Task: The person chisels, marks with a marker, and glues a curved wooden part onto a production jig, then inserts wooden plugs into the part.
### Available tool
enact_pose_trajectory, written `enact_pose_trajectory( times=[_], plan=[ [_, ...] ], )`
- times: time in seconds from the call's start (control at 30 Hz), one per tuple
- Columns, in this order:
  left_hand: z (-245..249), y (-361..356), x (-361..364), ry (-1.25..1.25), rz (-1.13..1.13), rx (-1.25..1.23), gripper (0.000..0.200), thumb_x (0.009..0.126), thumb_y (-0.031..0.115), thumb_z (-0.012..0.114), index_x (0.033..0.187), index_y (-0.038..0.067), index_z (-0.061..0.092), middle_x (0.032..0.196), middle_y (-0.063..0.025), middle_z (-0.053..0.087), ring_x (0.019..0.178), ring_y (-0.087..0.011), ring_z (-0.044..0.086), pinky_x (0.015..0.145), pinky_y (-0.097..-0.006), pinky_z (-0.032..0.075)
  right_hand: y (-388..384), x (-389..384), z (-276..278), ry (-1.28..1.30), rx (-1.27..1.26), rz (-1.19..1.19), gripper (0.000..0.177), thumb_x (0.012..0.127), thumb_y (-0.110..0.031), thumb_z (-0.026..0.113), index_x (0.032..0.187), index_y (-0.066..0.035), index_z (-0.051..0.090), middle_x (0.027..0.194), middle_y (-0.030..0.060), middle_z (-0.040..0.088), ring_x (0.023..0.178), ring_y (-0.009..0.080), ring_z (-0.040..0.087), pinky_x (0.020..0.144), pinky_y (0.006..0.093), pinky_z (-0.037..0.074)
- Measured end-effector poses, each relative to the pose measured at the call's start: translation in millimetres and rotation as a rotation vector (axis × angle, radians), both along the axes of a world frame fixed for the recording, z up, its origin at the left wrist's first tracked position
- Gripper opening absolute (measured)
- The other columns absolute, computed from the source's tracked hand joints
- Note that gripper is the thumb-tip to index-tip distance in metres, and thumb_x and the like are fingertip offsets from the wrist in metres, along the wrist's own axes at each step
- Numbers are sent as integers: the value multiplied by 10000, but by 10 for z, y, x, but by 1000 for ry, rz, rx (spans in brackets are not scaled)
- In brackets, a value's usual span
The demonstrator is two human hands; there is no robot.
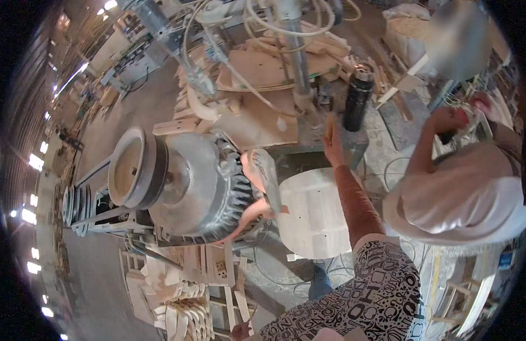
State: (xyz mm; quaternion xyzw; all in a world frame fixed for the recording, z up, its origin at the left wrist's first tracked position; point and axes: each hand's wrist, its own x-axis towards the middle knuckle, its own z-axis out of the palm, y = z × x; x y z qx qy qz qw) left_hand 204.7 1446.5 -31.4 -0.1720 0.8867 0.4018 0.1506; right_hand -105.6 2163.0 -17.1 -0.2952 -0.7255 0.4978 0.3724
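My right hand (333,149) reaches forward, its fingers closed round a small wooden piece (329,126), near a black cylinder (358,99) on the bench. Below that arm lies a pale, rounded wooden panel (311,213) with small dark holes. At the bottom edge, my left hand (240,331) is closed beside pale wood; what it grips is too small to make out. Left of the panel stands a large machine with a grey wheel (129,167) and an orange-edged, ribbed drum (246,196).
Stacked curved wooden parts (183,310) stand low at the left. More boards (257,71) lie behind the machine, under hoses and metal posts. A co-worker in a light shirt (465,199) is close on the right. Cables cross the floor.
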Motion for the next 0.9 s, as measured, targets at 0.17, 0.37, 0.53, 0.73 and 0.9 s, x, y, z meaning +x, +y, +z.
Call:
enact_pose_trajectory(
  times=[0.17, 0.37, 0.53, 0.73, 0.9],
  plan=[
    [5, 2, 291, -17, 7, -56, 133, 940, 199, 663, 1034, 111, 699, 987, -68, 655, 925, -223, 537, 817, -393, 425, -19, -610, -325, -181, 409, 39, 596, 869, -166, 694, 1424, -99, 489, 1302, 169, 618, 1181, 417, 573, 1000, 470, 463],
    [-17, -66, 323, -29, -89, -96, 220, 922, 219, 648, 1115, 119, 678, 1042, -71, 643, 1017, -249, 534, 893, -423, 401, -409, -1527, -136, -20, 191, 167, 654, 789, -248, 763, 1379, -96, 523, 1227, 182, 642, 1188, 402, 578, 986, 470, 471],
    [36, -354, 670, -58, -156, -128, 299, 907, 236, 635, 1183, 126, 660, 1088, -73, 633, 1094, -271, 532, 956, -448, 380, -495, -1857, -305, -582, 331, 195, 624, 796, -274, 750, 1368, -140, 541, 1203, 177, 647, 1155, 367, 608, 950, 467, 503],
    [105, -263, 1901, 3, 46, -148, 396, 889, 257, 619, 1265, 134, 639, 1142, -76, 621, 1187, -298, 530, 1032, -478, 356, -695, -1440, -1589, 408, -548, 834, 582, 805, -115, 743, 1315, 87, 549, 1286, 247, 613, 1110, 260, 653, 896, 468, 553],
    [747, -17, 1678, 313, 627, 256, 134, 882, 131, 745, 846, 7, 713, 761, -44, 660, 699, -119, 588, 646, -293, 487, -1767, 1181, -200, -138, 35, 188, 187, 896, -45, 669, 1047, 15, 576, 928, 47, 599, 813, 166, 543, 743, 343, 499]
  ],
)
